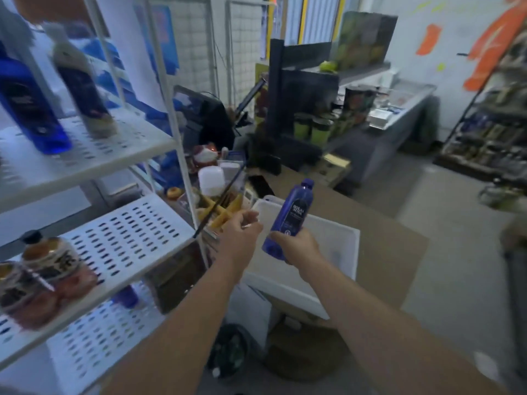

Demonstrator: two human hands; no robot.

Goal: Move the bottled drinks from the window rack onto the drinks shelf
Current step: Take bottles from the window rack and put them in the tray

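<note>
A blue soda bottle (291,215) is gripped around its lower half by the right hand (296,246), tilted with its cap pointing away, above a white tub (339,246) just right of the white rack (119,155). The left hand (239,238) is held close beside it, fingers loosely curled and nothing held. A large blue bottle (31,109) and a dark bottle (85,89) are seen on the rack's upper shelf at far left, with brown bottles (48,266) on the shelf below.
</note>
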